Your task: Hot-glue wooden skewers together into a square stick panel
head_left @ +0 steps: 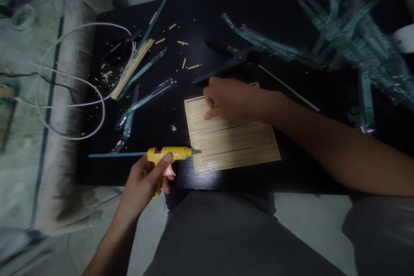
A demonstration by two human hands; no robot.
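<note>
My left hand [147, 181] grips a yellow glue gun [171, 154] by its handle, a finger on the pink trigger. Its nozzle touches the left edge of a flat panel of wooden sticks [233, 144] lying on the black table [181, 108]. A blue glue stick pokes out of the gun's back to the left. My right hand [231, 99] rests on the panel's upper part, fingers curled and pressing down on the sticks.
Black scissors [233, 60] lie just behind the panel. A bundle of loose sticks [132, 69] and clear plastic wrappers [142, 103] sit at the left, with many more wrappers [349, 39] at the right. A white cable [93, 95] loops off the table's left edge. Stick offcuts are scattered about.
</note>
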